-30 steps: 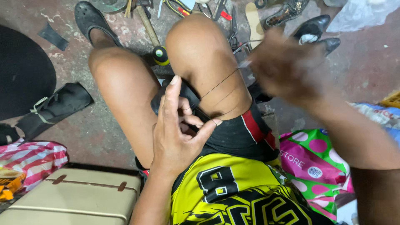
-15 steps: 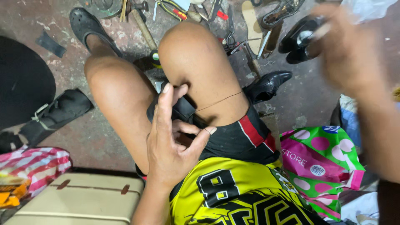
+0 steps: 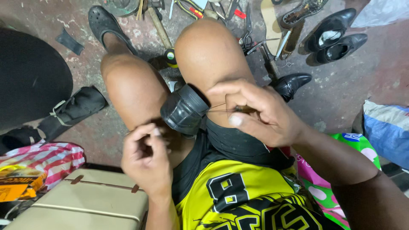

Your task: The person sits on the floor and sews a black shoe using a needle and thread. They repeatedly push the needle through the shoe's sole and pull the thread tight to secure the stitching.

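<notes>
— How far can the work be judged to have come?

— A black shoe (image 3: 184, 111) is seen wedged between the thighs, heel end up, and a thin thread (image 3: 216, 108) is drawn taut from it toward the right hand (image 3: 260, 111). Stitching is judged to be under way, somewhere in the middle; how much of the seam is closed cannot be told, since the seam itself is hidden.

— And the grips?

— The right hand is pinched shut on the thread, with what may be a small tool handle tucked under the fingers; that cannot be made out for certain. The left hand (image 3: 147, 158) is curled tight below the shoe, just beside the left thigh; a second thread end may be held there, but it is too blurred to say.

— How does the shoe look?

— Worn, dull black leather is shown, with a thick dark sole edge turned toward the camera.

— What lies around?

— A beige case (image 3: 85, 204) is set at lower left, a pair of black dress shoes (image 3: 334, 40) on the floor at upper right, and scissors (image 3: 246, 40) among scattered tools beyond the knees.
</notes>
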